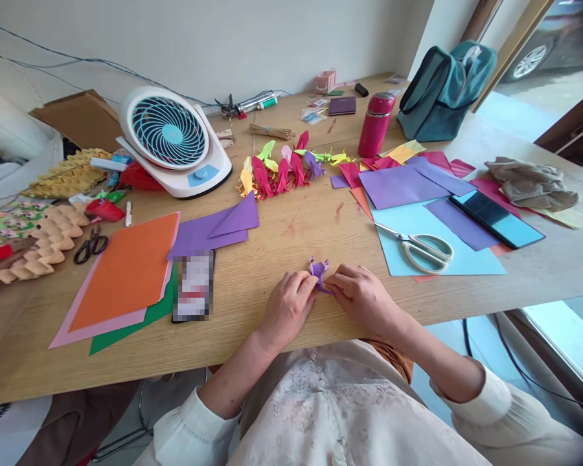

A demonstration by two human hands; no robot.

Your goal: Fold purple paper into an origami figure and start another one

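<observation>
A small folded purple paper figure (319, 270) rests on the wooden table (282, 226) near its front edge. My left hand (287, 307) and my right hand (361, 296) meet at it, fingers curled and pinching the paper from either side. Behind it lies a row of finished folded paper figures (284, 169) in red, yellow, green and purple. White-handled scissors (420, 248) lie on a light blue sheet (447, 259) just right of my right hand.
Orange, pink and green sheets (126, 272) and a phone (193, 286) lie to the left, purple sheets (218, 228) beyond. A white desk fan (172, 139), black scissors (91, 244), a pink bottle (375, 123), a teal bag (442, 90) and more coloured paper (408, 184) stand farther back.
</observation>
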